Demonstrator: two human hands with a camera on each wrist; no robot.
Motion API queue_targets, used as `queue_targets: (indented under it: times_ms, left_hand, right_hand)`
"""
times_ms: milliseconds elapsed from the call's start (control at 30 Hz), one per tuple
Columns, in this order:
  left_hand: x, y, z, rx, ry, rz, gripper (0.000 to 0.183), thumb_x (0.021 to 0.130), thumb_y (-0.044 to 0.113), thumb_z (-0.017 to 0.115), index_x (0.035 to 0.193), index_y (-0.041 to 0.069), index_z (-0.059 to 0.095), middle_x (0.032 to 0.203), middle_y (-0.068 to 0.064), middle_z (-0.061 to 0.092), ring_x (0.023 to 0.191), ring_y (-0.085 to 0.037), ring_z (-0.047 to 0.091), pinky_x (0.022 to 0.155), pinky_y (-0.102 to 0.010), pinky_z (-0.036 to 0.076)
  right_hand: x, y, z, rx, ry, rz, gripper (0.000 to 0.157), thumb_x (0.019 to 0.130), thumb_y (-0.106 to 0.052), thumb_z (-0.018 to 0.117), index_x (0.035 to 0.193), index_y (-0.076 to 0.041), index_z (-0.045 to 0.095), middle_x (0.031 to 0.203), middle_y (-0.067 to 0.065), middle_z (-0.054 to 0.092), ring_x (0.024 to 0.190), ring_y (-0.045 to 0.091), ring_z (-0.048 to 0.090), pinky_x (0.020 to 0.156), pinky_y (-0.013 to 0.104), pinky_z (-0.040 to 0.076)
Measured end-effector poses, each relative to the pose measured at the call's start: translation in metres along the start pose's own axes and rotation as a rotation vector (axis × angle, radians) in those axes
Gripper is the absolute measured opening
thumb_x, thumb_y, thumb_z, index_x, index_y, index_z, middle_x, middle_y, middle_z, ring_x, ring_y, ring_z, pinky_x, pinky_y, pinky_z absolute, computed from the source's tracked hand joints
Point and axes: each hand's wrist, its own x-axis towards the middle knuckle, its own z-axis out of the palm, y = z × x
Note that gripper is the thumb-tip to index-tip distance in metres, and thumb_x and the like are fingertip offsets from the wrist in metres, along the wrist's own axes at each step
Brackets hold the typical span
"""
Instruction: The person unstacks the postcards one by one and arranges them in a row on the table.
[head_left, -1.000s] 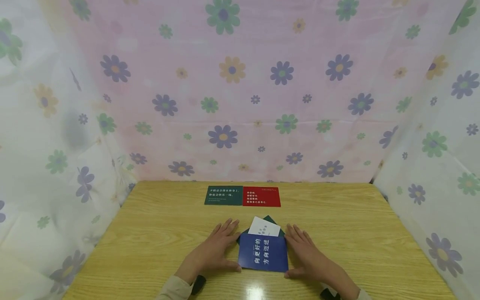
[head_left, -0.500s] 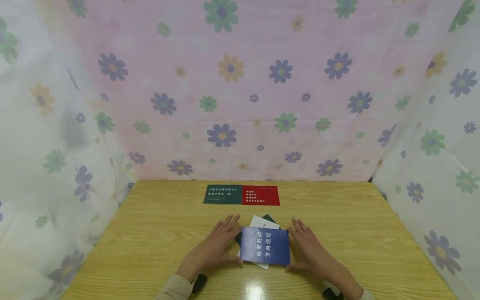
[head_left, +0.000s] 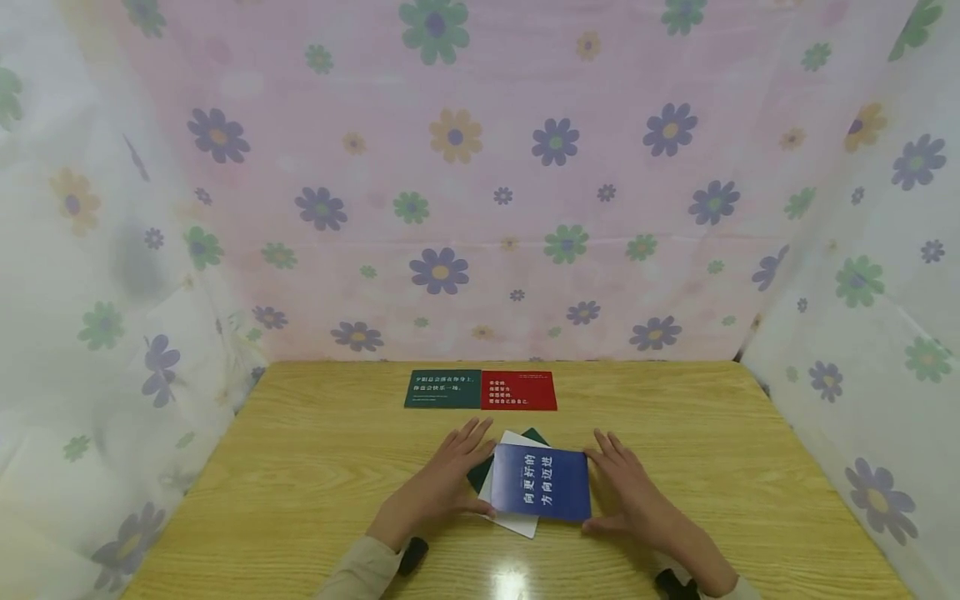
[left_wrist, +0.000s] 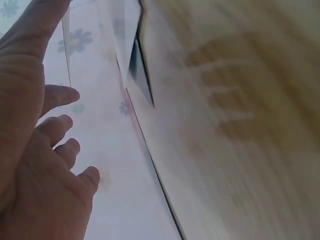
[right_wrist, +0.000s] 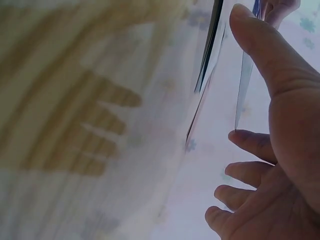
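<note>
A blue card with white characters (head_left: 543, 483) is held up off the table between my two hands. My left hand (head_left: 442, 479) holds its left edge with thumb and index finger, and my right hand (head_left: 633, 496) holds its right edge the same way. The other fingers are spread, as both wrist views show. Beneath it a white card (head_left: 517, 523) and a dark green card (head_left: 480, 477) lie crossed at an angle, largely covered. In the right wrist view the blue card (right_wrist: 243, 85) appears edge-on, spanning thumb and index fingertip.
Farther back on the wooden table (head_left: 315, 450), a green card (head_left: 442, 389) and a red card (head_left: 519, 391) lie side by side with edges meeting. Flower-printed cloth (head_left: 480, 208) rises behind the table and along both sides.
The blue card has risen off the white and green cards and shifted a little to the right, with both hands moving along. More of the white card's near end shows.
</note>
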Motion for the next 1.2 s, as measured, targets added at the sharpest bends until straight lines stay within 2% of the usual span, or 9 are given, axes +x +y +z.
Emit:
queue_targets:
  times_ms: [167,400,633,867,1000,1200]
  left_hand:
    - [0.017,0.003,0.003,-0.001,-0.008,-0.003,0.101,0.077,0.049,0.085,0.156,0.006,0.041,0.171,-0.012,0.016,0.157,-0.038,0.011,0.126,-0.057,0.016]
    - [0.039,0.008,0.008,-0.051,-0.047,-0.052,0.101,0.077,0.05,0.085,0.158,0.01,0.038,0.172,-0.007,0.012,0.158,-0.034,0.006,0.128,-0.053,0.012]
    - [0.061,0.012,0.01,0.001,-0.054,-0.041,0.101,0.078,0.05,0.085,0.158,0.009,0.038,0.172,-0.008,0.013,0.158,-0.035,0.007,0.128,-0.054,0.013]
    - [0.087,0.005,0.015,-0.006,-0.078,-0.034,0.099,0.08,0.051,0.083,0.158,0.009,0.038,0.171,-0.009,0.015,0.158,-0.033,0.006,0.128,-0.053,0.013]
    - [0.104,0.001,0.018,-0.006,-0.069,-0.047,0.098,0.08,0.05,0.083,0.158,0.01,0.038,0.171,-0.008,0.017,0.158,-0.034,0.008,0.128,-0.053,0.015]
    - [0.125,-0.003,0.013,-0.069,-0.069,-0.113,0.099,0.08,0.043,0.085,0.159,0.01,0.035,0.171,-0.006,0.016,0.159,-0.03,0.005,0.127,-0.052,0.016]
  right_hand:
    - [0.001,0.01,-0.008,-0.023,0.007,0.023,0.105,0.063,-0.037,0.097,0.146,0.006,0.048,0.162,0.027,0.031,0.149,0.054,0.02,0.118,0.072,0.019]
    - [0.002,0.029,-0.02,-0.01,0.026,-0.015,0.105,0.061,-0.03,0.099,0.144,0.01,0.049,0.159,0.034,0.03,0.145,0.061,0.018,0.112,0.078,0.021]
    - [0.009,0.048,-0.03,0.052,0.025,-0.042,0.104,0.062,-0.026,0.098,0.144,0.011,0.047,0.158,0.037,0.029,0.144,0.063,0.015,0.113,0.078,0.014]
    - [0.02,0.066,-0.04,0.049,0.017,-0.043,0.103,0.062,-0.022,0.098,0.144,0.013,0.046,0.156,0.039,0.029,0.143,0.065,0.014,0.112,0.081,0.01]
    - [0.031,0.079,-0.044,0.041,0.032,-0.044,0.103,0.062,-0.02,0.098,0.143,0.014,0.046,0.155,0.041,0.029,0.143,0.066,0.014,0.111,0.082,0.009]
    - [0.051,0.098,-0.05,0.037,0.0,-0.027,0.101,0.068,-0.02,0.096,0.147,0.013,0.042,0.156,0.041,0.025,0.144,0.066,0.01,0.112,0.081,0.006]
